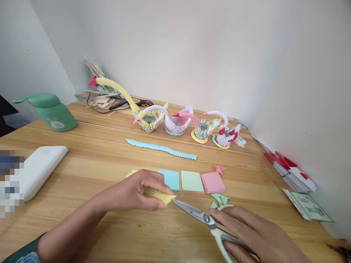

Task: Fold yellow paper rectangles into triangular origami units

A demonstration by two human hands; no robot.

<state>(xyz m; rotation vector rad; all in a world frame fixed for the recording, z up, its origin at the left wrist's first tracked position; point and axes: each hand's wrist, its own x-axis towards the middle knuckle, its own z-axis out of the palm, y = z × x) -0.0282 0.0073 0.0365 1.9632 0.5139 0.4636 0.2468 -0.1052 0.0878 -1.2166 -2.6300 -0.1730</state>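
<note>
1. While a white device (pixel 46 171) and a green bottle (pixel 56 115) sit well to the left of my grip, my left hand (pixel 149 190) pinches a ridged yellow paper piece (pixel 159 196) between thumb and fingers, its end poking out rightward.
2. Beyond that hand, a pleated blue strip (pixel 161 149) lies on the table (pixel 95 157), with paper swans (pixel 178 128) farther back.
3. Just past my left fingers rest blue sheets (pixel 170 179).
4. At the yellow piece's end sits the tip of the scissors (pixel 207 218); I cannot tell whether they touch.
5. Beyond the blades lie pale green sheets (pixel 192 181) and a pink stack (pixel 213 182).
6. My right hand (pixel 246 226) grips the scissors' handles.
</note>
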